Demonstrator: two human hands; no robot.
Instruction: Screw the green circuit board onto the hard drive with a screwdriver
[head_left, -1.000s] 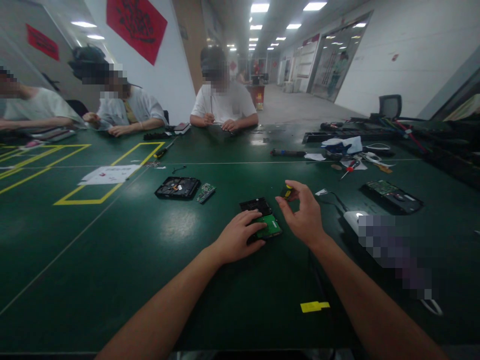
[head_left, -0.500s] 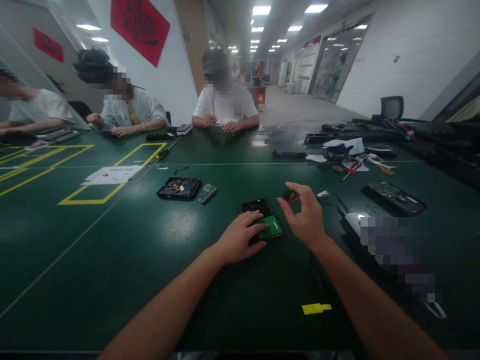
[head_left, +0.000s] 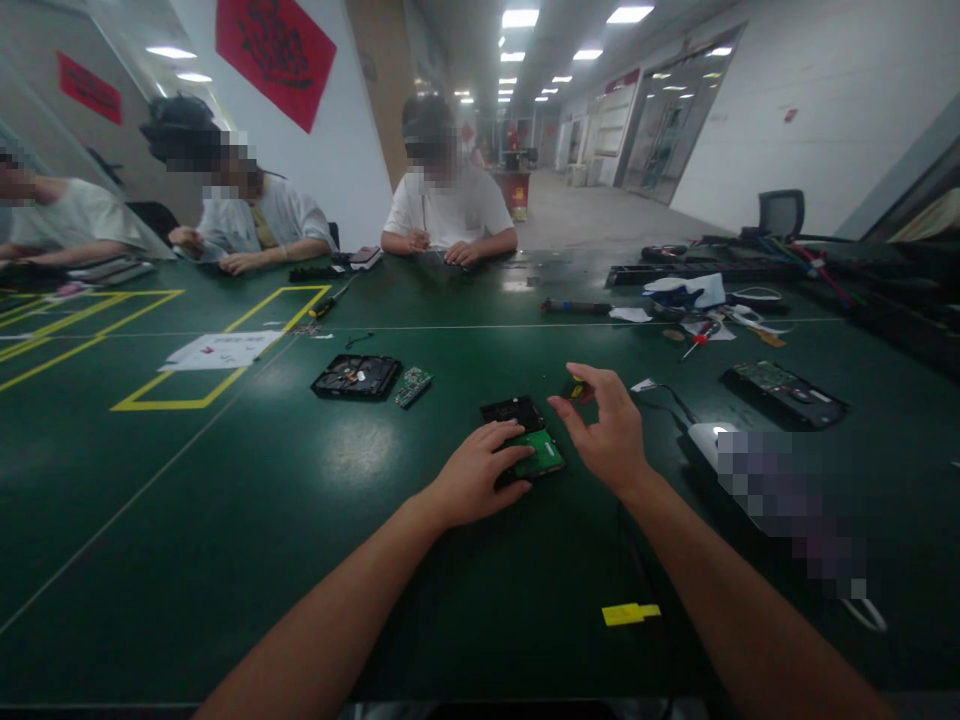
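Note:
A black hard drive (head_left: 517,412) with a green circuit board (head_left: 541,456) on top lies on the green table (head_left: 300,520) in front of me. My left hand (head_left: 476,482) rests on its near left corner, fingers curled over the board. Just right of the drive, my right hand (head_left: 607,430) is raised a little and pinches a small black and yellow screwdriver handle (head_left: 574,388) between thumb and fingertips.
A second opened drive (head_left: 356,376) and a loose green board (head_left: 412,385) lie to the left. Another drive (head_left: 784,390), tools and cables sit at the right. A yellow tag (head_left: 630,613) lies near me. Three people sit across the table.
My right hand has turned the screwdriver handle slightly in its fingertips. My left hand stays on the drive.

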